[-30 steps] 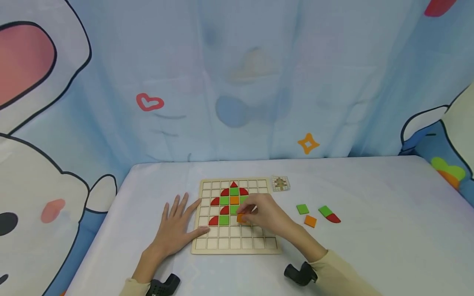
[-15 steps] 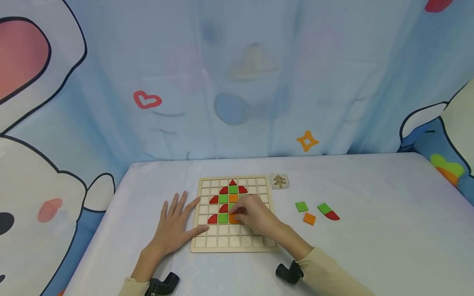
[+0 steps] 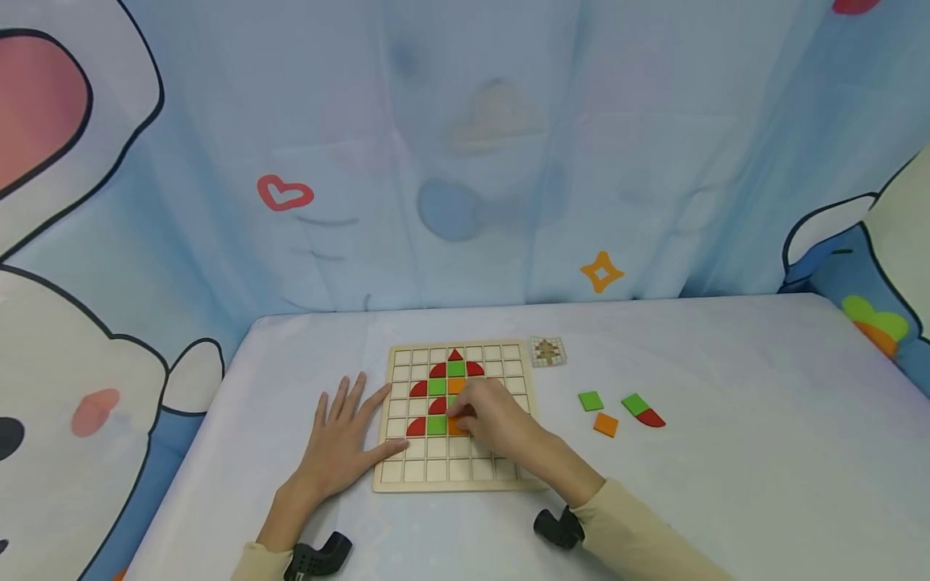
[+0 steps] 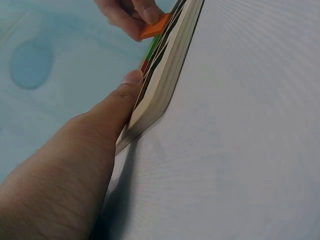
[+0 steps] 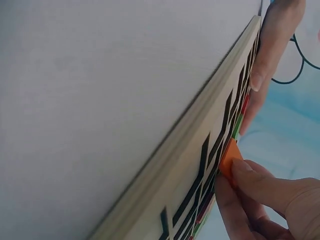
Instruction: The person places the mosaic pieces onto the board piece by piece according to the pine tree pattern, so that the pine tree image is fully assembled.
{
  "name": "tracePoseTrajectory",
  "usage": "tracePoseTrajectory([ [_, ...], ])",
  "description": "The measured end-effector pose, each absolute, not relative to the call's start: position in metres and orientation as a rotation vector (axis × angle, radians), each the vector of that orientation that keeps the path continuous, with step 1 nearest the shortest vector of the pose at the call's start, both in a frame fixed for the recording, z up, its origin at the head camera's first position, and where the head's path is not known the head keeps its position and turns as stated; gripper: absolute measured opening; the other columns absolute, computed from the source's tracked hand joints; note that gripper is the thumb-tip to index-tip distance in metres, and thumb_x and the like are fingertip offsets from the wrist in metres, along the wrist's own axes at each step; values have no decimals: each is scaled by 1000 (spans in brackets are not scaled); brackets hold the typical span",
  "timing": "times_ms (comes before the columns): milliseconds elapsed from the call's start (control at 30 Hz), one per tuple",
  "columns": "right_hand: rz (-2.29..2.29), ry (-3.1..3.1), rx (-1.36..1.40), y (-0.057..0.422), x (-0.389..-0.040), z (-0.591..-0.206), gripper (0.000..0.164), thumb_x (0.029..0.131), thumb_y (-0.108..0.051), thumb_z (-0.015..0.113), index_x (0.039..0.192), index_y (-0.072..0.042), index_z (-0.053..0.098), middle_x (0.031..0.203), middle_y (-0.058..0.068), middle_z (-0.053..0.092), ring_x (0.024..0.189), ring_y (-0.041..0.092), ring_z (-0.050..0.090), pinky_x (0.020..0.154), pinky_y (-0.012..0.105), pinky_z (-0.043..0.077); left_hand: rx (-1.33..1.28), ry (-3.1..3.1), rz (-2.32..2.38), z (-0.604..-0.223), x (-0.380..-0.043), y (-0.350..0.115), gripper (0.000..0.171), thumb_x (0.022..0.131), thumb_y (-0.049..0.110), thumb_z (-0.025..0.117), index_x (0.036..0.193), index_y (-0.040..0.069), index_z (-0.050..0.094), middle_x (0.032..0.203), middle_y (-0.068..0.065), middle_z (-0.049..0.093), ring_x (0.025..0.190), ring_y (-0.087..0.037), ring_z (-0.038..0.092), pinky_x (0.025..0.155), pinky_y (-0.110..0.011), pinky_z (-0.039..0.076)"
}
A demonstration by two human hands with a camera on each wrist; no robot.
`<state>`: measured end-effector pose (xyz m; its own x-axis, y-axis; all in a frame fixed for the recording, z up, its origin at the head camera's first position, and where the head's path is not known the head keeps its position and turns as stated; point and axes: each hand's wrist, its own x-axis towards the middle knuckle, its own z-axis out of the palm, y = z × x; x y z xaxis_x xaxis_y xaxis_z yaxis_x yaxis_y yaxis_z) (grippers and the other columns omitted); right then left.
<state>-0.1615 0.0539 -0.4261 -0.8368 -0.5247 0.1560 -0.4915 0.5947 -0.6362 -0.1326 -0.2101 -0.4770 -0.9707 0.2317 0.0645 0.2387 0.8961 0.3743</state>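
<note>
A wooden grid board (image 3: 436, 470) lies on the table with red, green and orange pieces set in its cells. My right hand (image 3: 497, 415) pinches an orange square tile (image 5: 230, 159) between thumb and fingers, over the cell right of a green square (image 3: 437, 424). In the right wrist view the tile sits tilted against the board's grid. My left hand (image 3: 337, 444) lies with fingers spread, its thumb and index finger touching the board's left side. In the left wrist view that thumb (image 4: 120, 97) rests along the board's edge. The right hand hides some cells on the board's right.
A small pattern card (image 3: 548, 351) lies at the board's upper right corner. Loose on the table to the right are a green square (image 3: 591, 401), an orange square (image 3: 605, 424), another green square (image 3: 635, 403) and a red quarter-round piece (image 3: 651, 418).
My right hand has moved slightly left with the orange tile, to the cell beside the green square. The left hand stays on the board's edge. The head view has shifted slightly.
</note>
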Motion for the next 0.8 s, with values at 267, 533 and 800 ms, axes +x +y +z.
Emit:
tracePoseTrajectory([
  [267,-1046,2768,-802,50,-158,-424,15,85,11,80,96,2,83,91,7,71,88,19,65,76,30,59,-378,-3034,-611,-476,-132,-209,89,92,67,64,163,20,41,172,-20,21,160,-44,7,125,-68,1],
  [533,-957,2811,-779,45,-154,-422,15,86,9,80,100,3,82,89,6,68,88,20,65,75,28,58,-376,-3030,-615,-475,-131,-209,88,92,67,64,162,19,41,172,-21,22,160,-45,8,124,-68,2],
  [800,-904,2856,-879,46,-151,-423,13,85,11,80,97,5,82,86,7,65,84,20,62,72,27,58,-381,-3029,-623,-474,-131,-208,88,92,66,64,163,19,41,172,-20,21,160,-45,8,124,-68,2],
])
